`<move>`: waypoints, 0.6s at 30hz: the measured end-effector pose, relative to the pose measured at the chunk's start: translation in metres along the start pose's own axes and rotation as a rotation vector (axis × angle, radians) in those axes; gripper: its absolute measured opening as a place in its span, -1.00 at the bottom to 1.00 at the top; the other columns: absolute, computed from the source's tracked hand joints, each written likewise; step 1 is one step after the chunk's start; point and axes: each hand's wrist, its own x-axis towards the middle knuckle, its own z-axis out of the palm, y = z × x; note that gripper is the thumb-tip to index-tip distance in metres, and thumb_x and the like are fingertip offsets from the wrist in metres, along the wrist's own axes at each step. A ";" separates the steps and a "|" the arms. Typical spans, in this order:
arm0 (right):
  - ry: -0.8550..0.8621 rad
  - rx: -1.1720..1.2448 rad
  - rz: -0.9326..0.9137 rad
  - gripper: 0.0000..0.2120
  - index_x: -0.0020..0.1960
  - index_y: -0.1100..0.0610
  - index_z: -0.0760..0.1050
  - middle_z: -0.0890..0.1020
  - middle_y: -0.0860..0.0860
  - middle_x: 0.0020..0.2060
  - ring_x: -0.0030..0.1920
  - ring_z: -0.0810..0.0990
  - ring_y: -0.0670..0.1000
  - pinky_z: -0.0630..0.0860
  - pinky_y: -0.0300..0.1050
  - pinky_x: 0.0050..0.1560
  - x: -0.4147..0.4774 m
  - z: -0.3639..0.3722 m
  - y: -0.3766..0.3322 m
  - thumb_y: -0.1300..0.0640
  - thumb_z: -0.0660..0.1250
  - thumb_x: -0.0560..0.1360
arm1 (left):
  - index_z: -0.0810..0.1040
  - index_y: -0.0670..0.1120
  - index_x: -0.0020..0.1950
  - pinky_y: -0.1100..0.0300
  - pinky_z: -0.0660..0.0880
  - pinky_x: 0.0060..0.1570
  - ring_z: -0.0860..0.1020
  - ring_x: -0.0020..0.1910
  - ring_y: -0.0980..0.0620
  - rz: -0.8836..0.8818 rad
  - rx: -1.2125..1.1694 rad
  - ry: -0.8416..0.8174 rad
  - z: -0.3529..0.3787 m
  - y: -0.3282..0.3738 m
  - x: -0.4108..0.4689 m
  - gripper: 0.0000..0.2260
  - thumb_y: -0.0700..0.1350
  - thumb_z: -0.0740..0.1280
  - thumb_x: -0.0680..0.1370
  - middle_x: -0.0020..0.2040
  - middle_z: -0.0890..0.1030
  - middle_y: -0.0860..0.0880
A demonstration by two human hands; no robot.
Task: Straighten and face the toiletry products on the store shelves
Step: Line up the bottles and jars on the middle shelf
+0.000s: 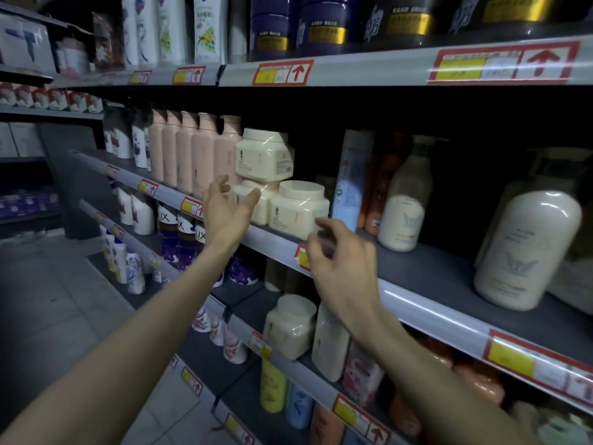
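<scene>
Three cream square jars stand on the middle shelf (pixel 426 271): one front jar (pixel 296 208), one behind it to the left (pixel 253 200), and a third jar (pixel 263 154) stacked on top. My left hand (pixel 226 210) is raised in front of the left jar with fingers spread, its thumb at the jar's shoulder, gripping nothing. My right hand (pixel 340 268) hovers just below and right of the front jar, fingers loosely curled and blurred, holding nothing. A row of pink bottles (pixel 192 152) stands to the left of the jars.
Right of the jars stand a light blue tube (pixel 351 181), orange bottles (pixel 383 184) and large cream pump bottles (pixel 406 203) (pixel 526 252). Dark tubs (pixel 324 24) fill the shelf above. Another cream jar (pixel 290 326) sits on the shelf below. Tiled aisle floor (pixel 57 316) lies left.
</scene>
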 end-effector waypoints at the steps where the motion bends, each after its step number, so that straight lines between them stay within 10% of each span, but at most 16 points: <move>1: -0.012 0.058 0.004 -0.75 0.24 0.03 0.62 0.74 -0.07 -0.06 -0.04 0.69 -0.13 0.59 -0.19 0.08 -0.024 -0.002 0.001 0.06 0.35 0.59 | 0.44 -0.05 0.42 0.28 0.49 0.19 0.52 0.16 0.13 0.055 -0.059 0.084 -0.003 -0.007 -0.020 -0.47 0.06 0.47 0.50 0.29 0.52 -0.04; 6: -0.331 0.045 0.297 -0.83 0.09 -0.13 0.55 0.70 -0.13 -0.01 0.00 0.66 -0.15 0.56 -0.31 0.06 -0.121 0.033 0.049 0.09 0.33 0.56 | 0.58 -0.12 0.22 0.46 0.47 -0.03 0.56 -0.06 0.31 0.002 -0.112 -0.049 -0.005 -0.078 -0.110 -0.77 -0.28 0.36 0.58 0.07 0.63 0.00; 10: -0.474 0.076 0.471 -0.63 0.34 0.07 0.53 0.66 -0.05 0.05 0.01 0.61 -0.06 0.41 -0.53 -0.20 -0.141 0.072 0.090 0.18 0.33 0.54 | 0.52 -0.17 0.33 0.06 0.49 0.26 0.55 0.26 -0.05 -0.261 -0.001 -0.396 0.013 -0.144 -0.130 -0.65 -0.34 0.37 0.55 0.17 0.59 -0.05; 14: -0.431 0.200 0.594 -0.70 0.30 0.06 0.50 0.64 -0.02 0.12 0.09 0.57 -0.05 0.42 -0.30 0.00 -0.131 0.087 0.095 0.15 0.37 0.57 | 0.35 -0.20 0.51 0.07 0.43 0.34 0.46 0.35 -0.06 -0.377 0.064 -0.575 0.028 -0.168 -0.124 -0.46 -0.35 0.37 0.55 0.41 0.48 -0.15; 18: -0.374 0.210 0.644 -0.49 0.46 0.03 0.43 0.61 -0.01 0.26 0.28 0.55 0.01 0.49 -0.12 0.27 -0.128 0.108 0.098 0.13 0.40 0.52 | 0.48 -0.16 0.40 0.27 0.44 0.12 0.51 0.21 0.01 -0.395 0.068 -0.680 0.041 -0.168 -0.116 -0.60 -0.37 0.31 0.57 0.24 0.60 -0.07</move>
